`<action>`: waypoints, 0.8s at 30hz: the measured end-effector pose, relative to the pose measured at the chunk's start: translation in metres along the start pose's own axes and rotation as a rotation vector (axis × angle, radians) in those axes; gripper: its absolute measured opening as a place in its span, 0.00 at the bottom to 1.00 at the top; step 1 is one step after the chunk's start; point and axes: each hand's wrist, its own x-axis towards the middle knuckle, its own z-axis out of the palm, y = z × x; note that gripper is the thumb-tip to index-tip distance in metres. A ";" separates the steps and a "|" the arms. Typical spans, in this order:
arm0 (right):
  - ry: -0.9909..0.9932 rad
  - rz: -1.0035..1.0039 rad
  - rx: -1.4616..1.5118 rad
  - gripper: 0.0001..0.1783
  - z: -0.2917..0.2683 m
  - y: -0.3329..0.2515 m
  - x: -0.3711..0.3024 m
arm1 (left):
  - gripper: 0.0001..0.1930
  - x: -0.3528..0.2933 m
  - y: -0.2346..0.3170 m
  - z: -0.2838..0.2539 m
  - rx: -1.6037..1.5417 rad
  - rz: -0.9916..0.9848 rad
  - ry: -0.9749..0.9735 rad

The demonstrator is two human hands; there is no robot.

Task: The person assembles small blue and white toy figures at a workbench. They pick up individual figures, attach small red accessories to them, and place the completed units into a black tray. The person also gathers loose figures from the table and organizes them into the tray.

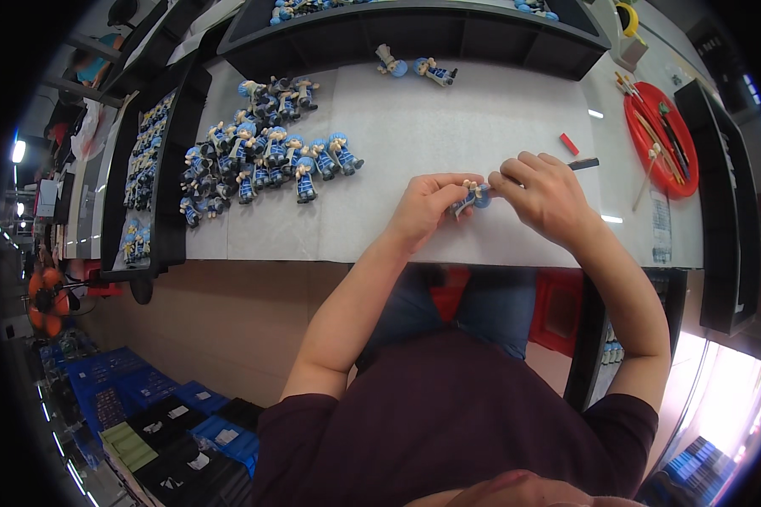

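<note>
My left hand pinches a small figurine with blue hair, held above the near edge of the white worktop. The fingertips of my right hand are closed close to the figurine's head. A dark pen-like tool sticks out behind that hand; its tip is hidden, so its exact kind does not show. Beyond the right hand lies a short red piece, shaped like a cap. Many similar blue-and-white figurines are heaped on the left of the worktop, and a pair lies at the far side.
A long black tray borders the far side. Another black tray with figurines stands at the left. To the right, a red dish holds brushes and sticks, beside a black bin. A tape dispenser stands far right.
</note>
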 end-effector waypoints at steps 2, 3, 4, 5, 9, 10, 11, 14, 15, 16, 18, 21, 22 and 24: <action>0.006 0.016 -0.012 0.06 0.000 -0.001 0.000 | 0.15 0.000 0.001 0.001 0.004 0.003 -0.002; 0.002 0.018 -0.012 0.05 0.000 -0.002 0.000 | 0.15 -0.001 0.001 0.001 0.005 0.004 -0.004; -0.001 0.020 -0.011 0.05 0.000 -0.002 0.000 | 0.15 -0.001 0.001 0.002 0.010 0.003 0.001; -0.005 0.023 -0.011 0.05 0.000 -0.002 0.000 | 0.15 -0.001 0.001 0.002 0.014 0.001 0.006; -0.017 0.005 -0.009 0.05 -0.001 -0.001 0.000 | 0.15 -0.001 0.001 0.002 0.024 0.001 0.008; -0.012 0.007 -0.008 0.04 -0.001 -0.001 0.000 | 0.15 -0.001 0.001 0.001 0.028 0.000 0.003; -0.006 0.009 -0.006 0.04 -0.001 -0.001 0.000 | 0.15 -0.001 0.000 0.000 0.032 0.000 -0.002; -0.017 0.027 -0.023 0.04 -0.001 -0.003 0.000 | 0.15 -0.001 0.001 0.002 0.035 0.006 0.006; -0.022 0.020 -0.027 0.04 -0.001 -0.003 0.000 | 0.15 -0.001 0.002 0.002 0.035 0.009 0.012; -0.028 0.014 -0.032 0.04 -0.002 -0.003 0.000 | 0.15 -0.001 0.002 0.002 0.034 0.008 0.013; -0.030 0.009 -0.033 0.04 -0.002 -0.003 0.000 | 0.15 -0.001 0.001 0.002 0.034 0.007 0.015; -0.014 0.019 -0.032 0.04 -0.002 -0.004 0.000 | 0.15 -0.002 0.002 0.003 0.023 0.007 0.015; -0.003 0.027 -0.035 0.04 -0.002 -0.005 0.000 | 0.15 -0.001 0.002 0.003 0.024 0.006 0.014; -0.005 0.030 -0.032 0.04 -0.002 -0.005 0.001 | 0.15 -0.001 0.002 0.003 0.025 0.005 0.013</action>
